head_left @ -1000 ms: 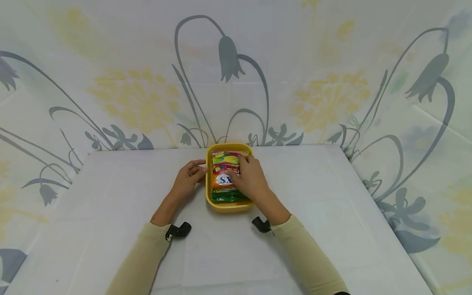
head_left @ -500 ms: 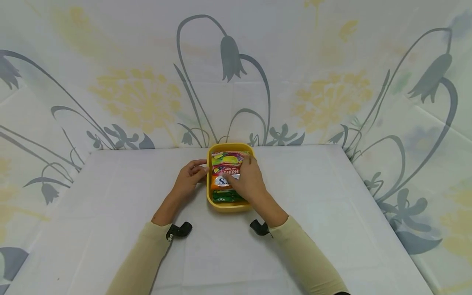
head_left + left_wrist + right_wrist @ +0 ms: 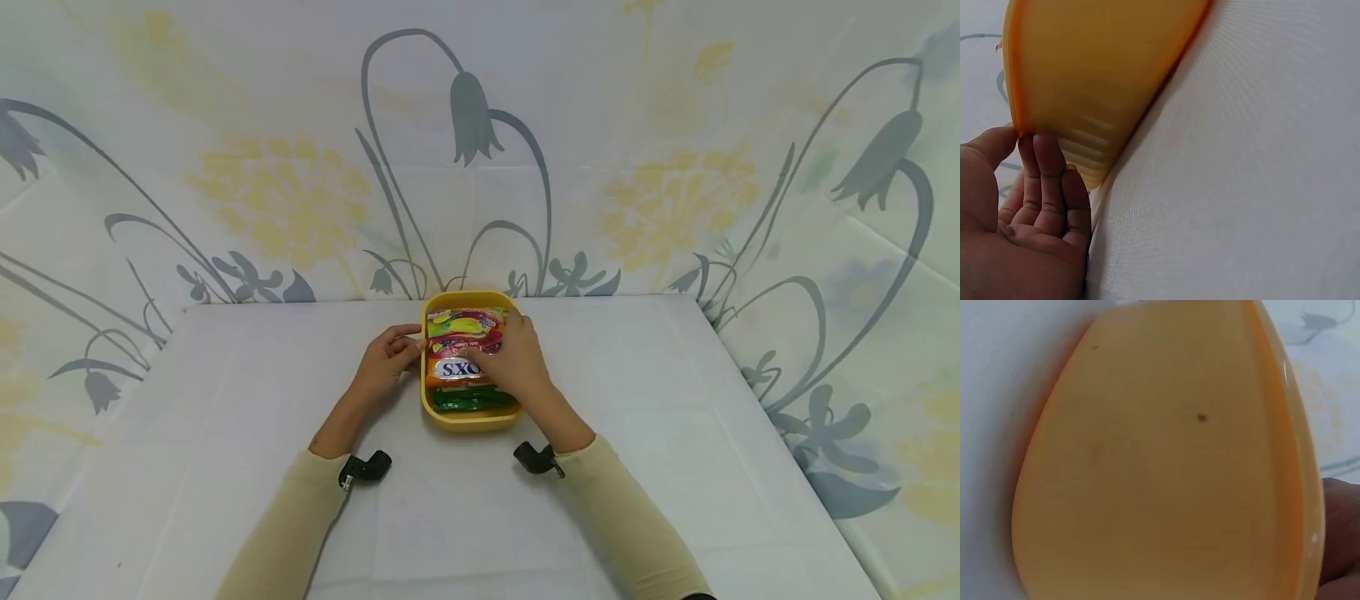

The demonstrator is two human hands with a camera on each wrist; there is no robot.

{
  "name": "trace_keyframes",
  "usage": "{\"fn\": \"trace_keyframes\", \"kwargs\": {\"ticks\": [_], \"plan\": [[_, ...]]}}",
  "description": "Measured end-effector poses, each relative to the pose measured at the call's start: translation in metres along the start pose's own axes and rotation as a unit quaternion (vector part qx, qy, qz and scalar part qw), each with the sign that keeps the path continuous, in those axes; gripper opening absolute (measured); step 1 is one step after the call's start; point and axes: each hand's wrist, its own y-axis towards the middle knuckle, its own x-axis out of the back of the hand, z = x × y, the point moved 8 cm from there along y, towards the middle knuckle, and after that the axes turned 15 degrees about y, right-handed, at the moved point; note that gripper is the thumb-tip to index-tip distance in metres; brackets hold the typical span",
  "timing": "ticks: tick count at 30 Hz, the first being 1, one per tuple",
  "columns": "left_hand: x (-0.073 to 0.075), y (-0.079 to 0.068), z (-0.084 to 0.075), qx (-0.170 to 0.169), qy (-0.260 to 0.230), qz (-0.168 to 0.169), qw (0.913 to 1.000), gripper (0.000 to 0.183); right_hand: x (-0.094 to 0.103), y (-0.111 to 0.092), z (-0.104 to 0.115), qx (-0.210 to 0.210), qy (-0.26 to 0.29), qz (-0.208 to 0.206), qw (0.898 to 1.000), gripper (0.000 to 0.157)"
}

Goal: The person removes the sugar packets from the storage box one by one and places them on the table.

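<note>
A yellow plastic basket (image 3: 468, 423) stands on the white table. Inside it lies a red, yellow and orange candy packet (image 3: 459, 343), its lettering upside down to the head view, with a green packet (image 3: 468, 398) showing below it. My left hand (image 3: 382, 362) pinches the basket's left rim; in the left wrist view the thumb is at the lip and the fingers lie against the outer wall (image 3: 1110, 69). My right hand (image 3: 519, 354) reaches over the right rim and holds the candy packet, thumb on top, fingers at its right edge. The right wrist view shows mostly the basket's side (image 3: 1147, 462).
A flower-printed cloth (image 3: 660, 208) hangs right behind the basket. Black wrist cameras (image 3: 367, 467) sit at both cuffs. White tabletop (image 3: 465, 533) stretches in front and to either side of the basket.
My right hand first shifts a little left, then back right with its thumb over the lettering. The candy packet now lies slightly further left and flatter. My left hand keeps its place.
</note>
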Motion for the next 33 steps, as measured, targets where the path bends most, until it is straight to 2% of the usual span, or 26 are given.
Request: {"fn": "trace_keyframes", "kwargs": {"ticks": [3,7,10,15,21,28,33], "plan": [[0.000,0.000,0.002,0.003,-0.002,-0.001,1.0000,0.043,0.006,0.003,-0.001,0.010,0.031,-0.009,0.999,0.088],[0.000,0.000,0.001,0.001,-0.007,0.003,1.0000,0.043,0.011,0.002,-0.003,-0.020,0.096,-0.003,0.995,0.068],[0.000,0.000,0.001,0.003,-0.008,0.003,1.0000,0.043,0.013,0.001,-0.003,-0.056,0.142,0.011,0.988,0.063],[0.000,0.000,0.002,0.004,-0.005,0.002,1.0000,0.044,0.009,0.000,-0.004,-0.096,0.163,0.044,0.981,0.063],[-0.001,0.000,0.003,0.000,-0.008,0.005,1.0000,0.045,-0.001,0.001,-0.013,-0.135,0.229,0.065,0.962,0.052],[-0.001,0.001,0.005,0.000,-0.006,0.007,1.0000,0.045,-0.003,0.001,-0.014,-0.107,0.237,0.050,0.964,0.059],[-0.001,0.000,0.005,0.004,-0.006,0.007,0.9999,0.044,-0.002,0.001,-0.015,-0.118,0.242,0.029,0.963,0.068]]}}
